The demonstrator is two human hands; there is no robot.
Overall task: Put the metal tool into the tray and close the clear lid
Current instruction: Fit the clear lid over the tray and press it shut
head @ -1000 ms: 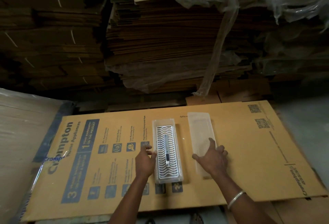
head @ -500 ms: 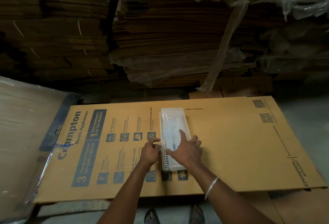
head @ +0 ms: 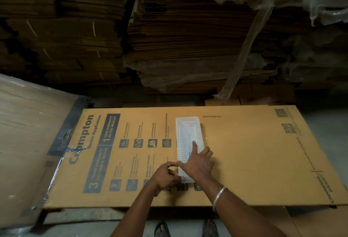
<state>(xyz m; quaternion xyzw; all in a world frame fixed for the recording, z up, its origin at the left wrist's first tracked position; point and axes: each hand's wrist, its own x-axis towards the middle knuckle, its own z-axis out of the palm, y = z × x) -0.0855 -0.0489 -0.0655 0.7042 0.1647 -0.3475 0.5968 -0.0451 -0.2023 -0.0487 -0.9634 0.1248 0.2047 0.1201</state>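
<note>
We see a long tray (head: 189, 123) lying flat on a big brown cardboard sheet (head: 244, 152). The clear lid (head: 188, 133) is down on top of the tray, and a wavy blue and white pattern shows through it. We cannot make out the metal tool under the lid.

The right hand (head: 199, 163) lies flat on the near half of the lid. Its fingers (head: 194, 147) are spread out and open, not wrapped around anything. The longest finger points up the middle of the lid, toward the far end. The far half of the lid is bare, past the fingertips.

The left hand (head: 165, 177) is at the near left corner of the tray. Its fingers are curled in, and the tips touch the tray's left edge. They look like they pinch that edge, but we cannot tell for sure. The thumb of the right hand is just beside these fingertips.

A silver bangle (head: 218, 197) sits on the right wrist, closer to us than the fingers. To the left of the left hand's fingers, the cardboard has blue print with the word Crompton. Far past the fingertips stand tall stacks of flat cardboard (head: 188, 38), some under clear plastic.
</note>
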